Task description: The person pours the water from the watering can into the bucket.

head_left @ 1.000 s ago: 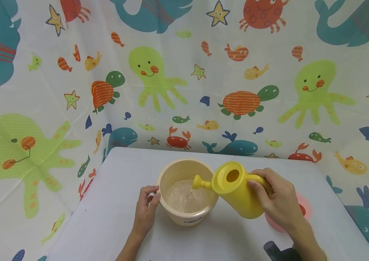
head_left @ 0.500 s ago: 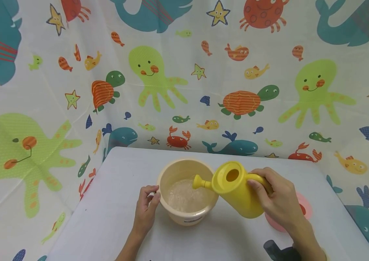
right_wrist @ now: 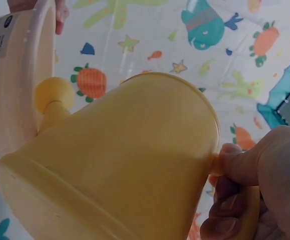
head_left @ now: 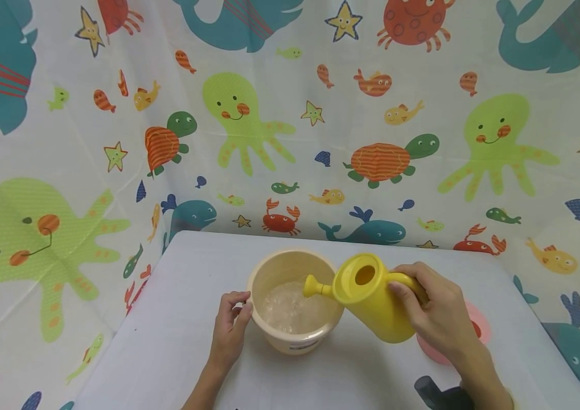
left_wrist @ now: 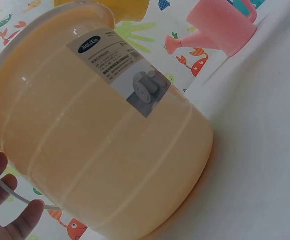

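Note:
A cream plastic bucket (head_left: 295,341) with a printed label stands upright on the white table. Rippling water (head_left: 290,307) lies inside it. At its left rim, my left hand (head_left: 229,330) grips the bucket, and the left wrist view shows the thin bail handle (left_wrist: 7,187) running between the curled fingers and thumb. My right hand (head_left: 435,307) holds a yellow watering can (head_left: 379,302) by its handle. The can is tilted left, its spout head (head_left: 312,286) over the bucket's opening. The right wrist view shows the can's side and base (right_wrist: 119,150).
A pink watering can (left_wrist: 220,27) stands on the table to the right, partly hidden by my right forearm in the head view. Behind and left of the white table (head_left: 177,302) hangs a curtain (head_left: 279,114) printed with sea animals.
The ripples on the water in the bucket shift slightly. Both hands, the bucket and the yellow watering can stay in place.

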Action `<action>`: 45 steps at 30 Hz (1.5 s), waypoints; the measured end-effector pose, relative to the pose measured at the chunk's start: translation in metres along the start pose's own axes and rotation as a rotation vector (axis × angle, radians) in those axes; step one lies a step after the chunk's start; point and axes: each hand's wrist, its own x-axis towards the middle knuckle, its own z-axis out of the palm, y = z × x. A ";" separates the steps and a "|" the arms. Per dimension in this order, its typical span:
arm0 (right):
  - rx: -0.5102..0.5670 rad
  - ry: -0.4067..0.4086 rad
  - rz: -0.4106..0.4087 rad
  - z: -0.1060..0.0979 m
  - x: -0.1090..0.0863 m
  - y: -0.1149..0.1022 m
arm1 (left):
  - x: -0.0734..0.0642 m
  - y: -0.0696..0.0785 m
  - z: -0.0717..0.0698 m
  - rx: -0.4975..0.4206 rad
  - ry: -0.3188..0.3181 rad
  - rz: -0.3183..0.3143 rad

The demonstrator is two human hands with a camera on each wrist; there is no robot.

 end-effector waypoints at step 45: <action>-0.062 -0.050 0.048 0.001 0.007 -0.004 | 0.000 0.001 0.001 -0.029 0.001 0.009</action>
